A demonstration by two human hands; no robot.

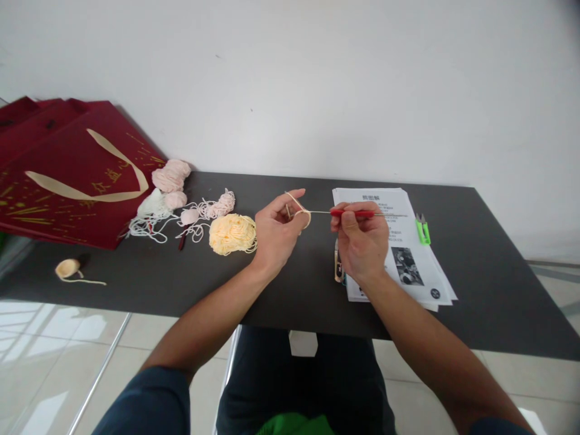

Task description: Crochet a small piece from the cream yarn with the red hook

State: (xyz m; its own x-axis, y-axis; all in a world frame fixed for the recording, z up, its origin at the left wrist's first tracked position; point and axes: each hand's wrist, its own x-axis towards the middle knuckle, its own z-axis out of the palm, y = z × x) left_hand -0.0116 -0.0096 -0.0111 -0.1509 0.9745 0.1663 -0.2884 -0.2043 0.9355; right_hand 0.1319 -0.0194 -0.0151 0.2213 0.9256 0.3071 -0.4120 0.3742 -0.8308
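Note:
My left hand (pixel 277 232) is closed in a pinch on pale yellow yarn (pixel 306 212), with a strand looped over its raised index finger. Between the fingers of my right hand (pixel 365 244) is a red-handled crochet hook (pixel 336 212), held level above the table. A thin straight line joins the red handle to the yarn at my left fingertips; whether it is the hook's shaft or taut yarn, I cannot tell. Just left of my left hand lies a yellow ball of yarn (pixel 232 234). Printed sheets (pixel 399 232) lie beneath my right hand, which partly hides them.
Pink yarn (pixel 171 176), white yarn (pixel 151 208) and a small pink tangle (pixel 222 205) lie left on the dark table (pixel 299 290). Dark red paper bags (pixel 67 169) lean behind. A small cream piece (pixel 67 268) sits far left. Green thread snips (pixel 423 229) rest on the papers' right edge.

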